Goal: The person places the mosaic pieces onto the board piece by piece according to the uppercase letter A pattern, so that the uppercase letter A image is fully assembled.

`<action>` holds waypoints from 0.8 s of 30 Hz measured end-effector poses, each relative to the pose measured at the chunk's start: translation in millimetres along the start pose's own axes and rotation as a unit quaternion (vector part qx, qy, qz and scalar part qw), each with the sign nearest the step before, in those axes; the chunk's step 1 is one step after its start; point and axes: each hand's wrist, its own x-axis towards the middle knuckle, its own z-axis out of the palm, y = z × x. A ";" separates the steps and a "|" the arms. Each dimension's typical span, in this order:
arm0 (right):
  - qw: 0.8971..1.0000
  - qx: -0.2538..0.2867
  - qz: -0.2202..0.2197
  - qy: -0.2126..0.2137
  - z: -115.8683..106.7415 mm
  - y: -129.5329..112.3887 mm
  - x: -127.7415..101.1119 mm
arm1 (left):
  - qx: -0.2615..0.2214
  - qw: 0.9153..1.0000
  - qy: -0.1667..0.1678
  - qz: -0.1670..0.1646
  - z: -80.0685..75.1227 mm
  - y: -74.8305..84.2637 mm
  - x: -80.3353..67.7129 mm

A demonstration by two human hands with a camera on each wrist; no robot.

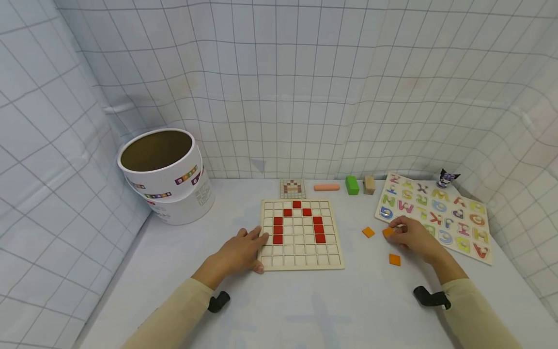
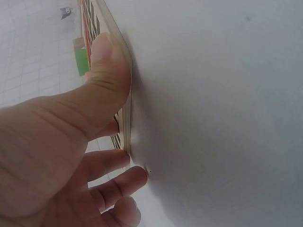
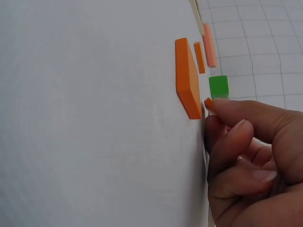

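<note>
My left hand point(image 1: 244, 249) rests at the left edge of a wooden grid board point(image 1: 266, 263). In the left wrist view its thumb point(image 2: 110, 71) lies over the board's rim, with the fingertips lower down by the same side. Red square tiles point(image 1: 278, 230) form an arch on the board. Over on the right, my right hand point(image 1: 411, 236) pinches an orange square tile point(image 1: 388, 233) between thumb and fingers, close over the table. Two more orange tiles lie nearby, one tile point(image 1: 368, 232) to its left and another tile point(image 1: 394, 260) nearer me.
A small pattern card point(image 1: 292, 189), a pink stick point(image 1: 326, 187), a green block point(image 1: 352, 185) and a wooden block point(image 1: 369, 185) line the back. An alphabet board point(image 1: 436, 218) lies right, a small figurine point(image 1: 446, 178) behind it. A white bucket point(image 1: 183, 189) stands at back left.
</note>
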 end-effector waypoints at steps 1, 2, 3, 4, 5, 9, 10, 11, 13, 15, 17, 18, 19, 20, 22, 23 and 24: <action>1.000 0.008 0.007 -0.001 -1.2 0.4 -0.5 | -0.002 1.000 0.000 -0.001 -0.1 0.3 0.0; 1.000 0.015 0.015 -0.001 -2.3 0.8 -0.8 | -0.003 1.000 0.000 -0.001 -0.3 0.6 -0.2; 1.000 0.020 0.022 0.000 -3.4 0.9 -0.9 | -0.003 1.000 0.000 -0.001 -0.5 0.9 -0.5; 0.999 0.029 0.027 0.002 -4.4 0.6 -1.1 | -0.003 1.000 -0.001 -0.002 -0.8 1.1 -0.7; 0.999 0.040 0.031 0.003 -5.3 0.5 -0.7 | -0.002 1.000 -0.001 -0.002 -1.1 1.3 -0.9; 0.996 0.090 0.015 0.009 -5.4 -7.9 4.7 | 0.003 1.000 -0.002 -0.003 -1.4 1.7 -0.9; 0.995 0.103 0.007 0.007 -3.5 -12.7 7.5 | 0.004 1.000 -0.002 -0.004 -1.3 1.8 -0.9; 0.993 0.114 0.000 0.004 -0.6 -18.7 10.8 | 0.005 1.000 -0.003 -0.004 -1.1 2.0 -1.0; 0.991 0.134 -0.010 -0.004 10.0 -34.2 19.2 | 0.002 1.000 -0.004 -0.004 -0.9 2.2 -1.3; 0.989 0.149 -0.014 -0.016 27.4 -53.0 28.9 | 0.002 1.000 -0.006 -0.004 -0.1 2.2 -1.4; 0.987 0.156 -0.020 -0.035 51.0 -73.8 38.2 | 0.001 1.000 -0.008 -0.005 0.3 2.3 -1.7; 0.986 0.157 -0.023 -0.047 64.0 -84.1 42.7 | 0.001 1.000 -0.008 -0.005 0.3 2.2 -1.8; 0.986 0.155 -0.026 -0.062 77.4 -93.8 46.8 | 0.003 1.000 -0.009 -0.006 0.5 2.1 -1.8; 0.984 0.154 -0.030 -0.078 90.8 -103.0 50.6 | 0.004 1.000 -0.009 -0.006 0.8 2.0 -1.7; 0.982 0.146 -0.043 -0.111 115.6 -118.6 57.6 | 0.010 1.000 -0.007 -0.007 0.4 1.9 -1.3; 0.982 0.135 -0.052 -0.123 126.2 -125.4 60.1 | 0.012 1.000 -0.006 -0.008 0.2 2.2 -0.9; 0.982 0.122 -0.062 -0.132 135.6 -131.1 62.5 | 0.016 1.000 -0.005 -0.008 -0.1 2.4 -0.1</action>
